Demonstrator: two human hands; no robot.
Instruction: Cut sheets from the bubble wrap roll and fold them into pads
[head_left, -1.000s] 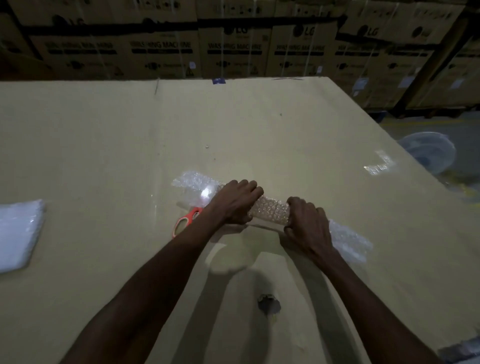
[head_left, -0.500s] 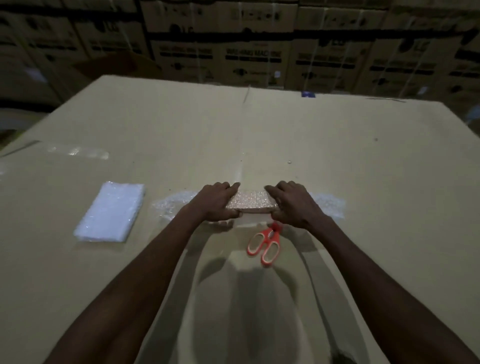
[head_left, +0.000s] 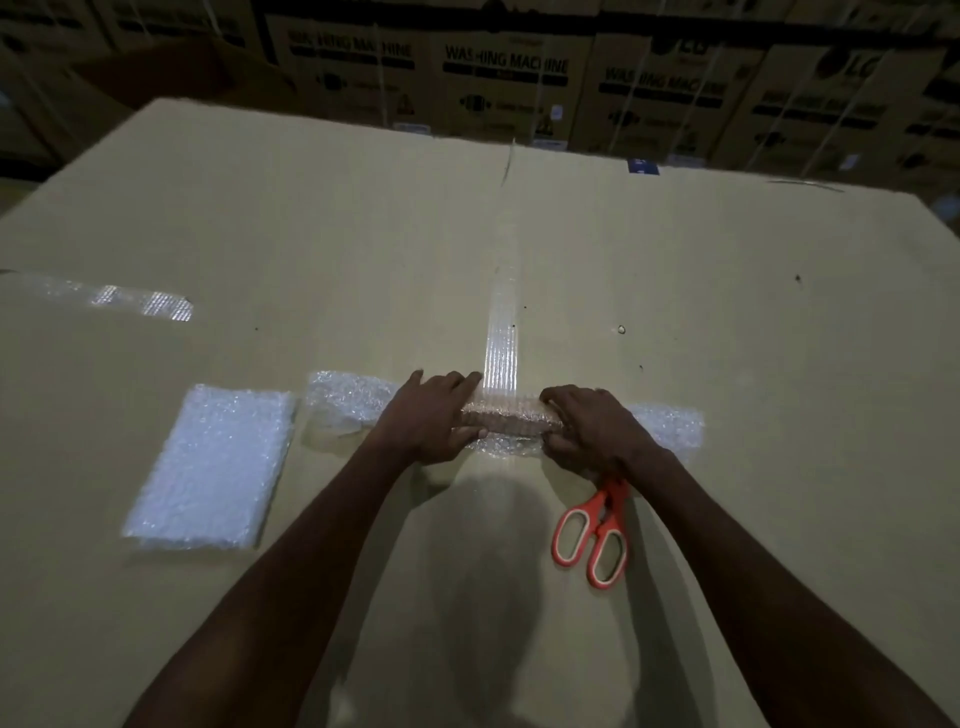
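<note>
The left hand (head_left: 434, 418) and the right hand (head_left: 592, 428) both hold a long strip of bubble wrap (head_left: 506, 413) on the big cardboard desk (head_left: 727, 364). Each hand's grip is curled around the strip, fingers over the top and thumb below. The strip lies across, and its ends stick out past both hands. A folded pad (head_left: 213, 465) lies flat just beside its left end. Orange scissors (head_left: 595, 530) lie near the right wrist. Washing machine boxes (head_left: 506, 78) stand behind the desk.
</note>
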